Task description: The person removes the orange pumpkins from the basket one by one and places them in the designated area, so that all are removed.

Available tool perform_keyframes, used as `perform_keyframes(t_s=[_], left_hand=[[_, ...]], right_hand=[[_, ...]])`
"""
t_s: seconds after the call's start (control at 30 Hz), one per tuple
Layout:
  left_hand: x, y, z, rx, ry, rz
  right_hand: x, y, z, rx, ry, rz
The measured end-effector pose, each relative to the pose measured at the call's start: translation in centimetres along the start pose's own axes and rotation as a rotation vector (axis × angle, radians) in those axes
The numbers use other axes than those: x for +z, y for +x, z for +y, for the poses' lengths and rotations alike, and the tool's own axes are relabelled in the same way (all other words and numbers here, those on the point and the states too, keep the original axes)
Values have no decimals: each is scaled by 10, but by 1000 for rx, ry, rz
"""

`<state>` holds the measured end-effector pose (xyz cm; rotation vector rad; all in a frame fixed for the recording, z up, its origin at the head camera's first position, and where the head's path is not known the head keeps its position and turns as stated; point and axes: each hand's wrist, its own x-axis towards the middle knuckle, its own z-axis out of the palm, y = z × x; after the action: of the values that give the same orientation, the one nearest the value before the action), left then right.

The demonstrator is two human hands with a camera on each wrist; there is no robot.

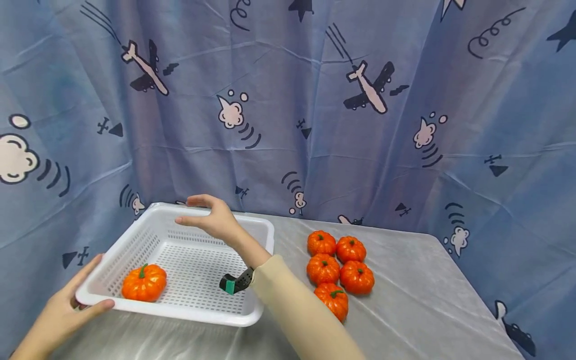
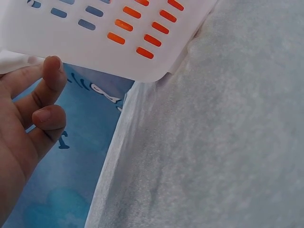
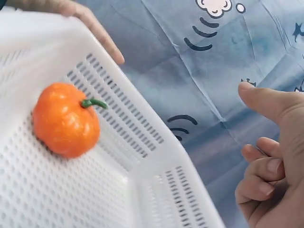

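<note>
A white plastic basket (image 1: 202,317) with slotted walls stands on the left part of the table. One small orange pumpkin (image 1: 144,283) with a green stem sits inside it, near the front left corner. My left hand (image 1: 67,307) grips the rim at that corner, thumb on top; in the left wrist view its fingers (image 2: 52,78) curl under the rim. Over the back of the basket hovers my right hand (image 1: 213,219), fingers and thumb spread apart in a loose curve with nothing between them. The right wrist view shows this hand beside the basket wall (image 3: 156,142).
Several more orange pumpkins (image 1: 324,269) lie grouped on the grey cloth-covered table (image 1: 418,300), right of the basket. A blue patterned curtain (image 1: 288,110) hangs behind and at both sides. A black strap with a green patch (image 1: 230,286) hangs at my right wrist.
</note>
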<state>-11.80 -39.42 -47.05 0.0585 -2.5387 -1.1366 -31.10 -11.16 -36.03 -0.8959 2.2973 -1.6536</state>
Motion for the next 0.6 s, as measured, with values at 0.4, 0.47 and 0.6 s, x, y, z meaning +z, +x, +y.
perform_keyframes(t_s=[0.4, 0.47, 0.6], left_hand=[[-1, -1, 8, -46, 27, -42], [-2, -1, 9, -38, 31, -38], [-2, -1, 8, -13, 16, -31]], right_hand=[[27, -7, 23, -8, -205, -174], [30, -7, 24, -22, -284, -240], [34, -6, 23, -55, -398, -413]])
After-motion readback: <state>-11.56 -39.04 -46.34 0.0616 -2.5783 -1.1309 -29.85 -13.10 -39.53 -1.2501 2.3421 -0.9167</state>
